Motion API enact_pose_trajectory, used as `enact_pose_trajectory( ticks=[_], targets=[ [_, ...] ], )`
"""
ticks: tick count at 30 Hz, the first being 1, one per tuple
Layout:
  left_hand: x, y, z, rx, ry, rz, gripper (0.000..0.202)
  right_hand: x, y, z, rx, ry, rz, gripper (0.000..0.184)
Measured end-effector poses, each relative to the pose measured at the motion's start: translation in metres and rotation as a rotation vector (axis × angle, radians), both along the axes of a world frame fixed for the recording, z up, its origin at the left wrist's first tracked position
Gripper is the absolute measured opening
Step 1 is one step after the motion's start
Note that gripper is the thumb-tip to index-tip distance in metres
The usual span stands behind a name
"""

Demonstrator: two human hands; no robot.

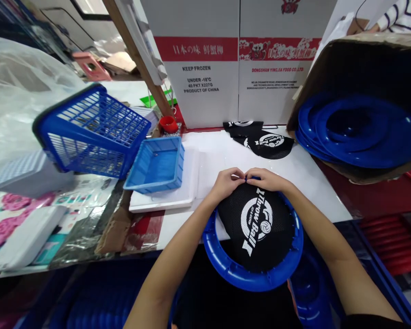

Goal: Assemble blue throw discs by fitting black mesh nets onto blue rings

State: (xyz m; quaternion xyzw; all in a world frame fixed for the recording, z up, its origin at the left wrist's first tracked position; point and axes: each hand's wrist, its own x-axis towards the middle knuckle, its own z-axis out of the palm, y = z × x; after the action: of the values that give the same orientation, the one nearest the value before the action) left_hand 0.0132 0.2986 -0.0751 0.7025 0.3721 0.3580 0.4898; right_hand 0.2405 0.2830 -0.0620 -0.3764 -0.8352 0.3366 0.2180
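A blue plastic ring (222, 260) rests tilted at the front edge of the table, close to my body. Across it lies a round black mesh net (236, 228) with white "Throw Ball" print, leaving a gap at the ring's left side. My left hand (229, 182) pinches the net's far edge at the top of the ring. Right beside it, my right hand (265, 179) has its fingers bent over the same edge, and the fingertips of both hands nearly meet. Beyond them, more black mesh nets (270, 145) lie on the white sheet.
A light blue tray (154, 167) sits on a white foam lid to the left, near a tipped blue basket (92, 132). White cartons (205, 105) stand behind. An open cardboard box holds blue discs (352, 128) at the right. Stacked red pieces (383, 242) are lower right.
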Motion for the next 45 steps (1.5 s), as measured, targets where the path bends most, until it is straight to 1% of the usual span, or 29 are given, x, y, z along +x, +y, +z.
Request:
enact_pose_trajectory(
  ticks=[10,13,18,24,28,32,35,39,42,45],
  targets=[
    [-0.002,0.000,-0.003,0.055,-0.051,0.049,0.006,-0.005,0.002,-0.001,0.050,-0.020,-0.024,0.019],
    [-0.003,0.003,-0.003,0.047,-0.054,0.007,0.008,-0.007,0.001,0.001,0.043,-0.021,-0.045,0.018],
    [-0.007,0.014,-0.004,0.020,-0.064,-0.101,0.012,-0.007,0.003,0.001,0.018,-0.032,-0.065,0.017],
    [-0.009,0.031,-0.004,-0.051,-0.035,-0.197,0.022,-0.004,0.008,0.008,0.007,-0.083,0.013,0.019],
    [-0.010,0.038,0.000,-0.042,-0.009,-0.252,0.025,-0.005,0.006,0.013,0.020,-0.145,0.009,0.018],
    [-0.011,0.038,0.002,-0.015,0.019,-0.285,0.022,-0.008,0.007,0.012,0.034,-0.159,-0.008,0.018],
    [-0.009,0.035,0.002,0.078,0.035,-0.278,0.020,-0.009,0.009,0.009,0.034,-0.126,-0.002,0.016],
    [-0.006,0.030,-0.001,0.224,-0.011,-0.228,0.023,-0.010,0.009,0.008,0.044,-0.126,-0.012,0.015],
    [-0.005,0.029,-0.003,0.220,-0.049,-0.214,0.022,-0.012,0.007,0.007,0.072,-0.140,-0.011,0.016],
    [-0.005,0.030,-0.005,0.140,-0.060,-0.233,0.021,-0.013,0.004,0.007,0.101,-0.156,-0.014,0.019]
  ],
)
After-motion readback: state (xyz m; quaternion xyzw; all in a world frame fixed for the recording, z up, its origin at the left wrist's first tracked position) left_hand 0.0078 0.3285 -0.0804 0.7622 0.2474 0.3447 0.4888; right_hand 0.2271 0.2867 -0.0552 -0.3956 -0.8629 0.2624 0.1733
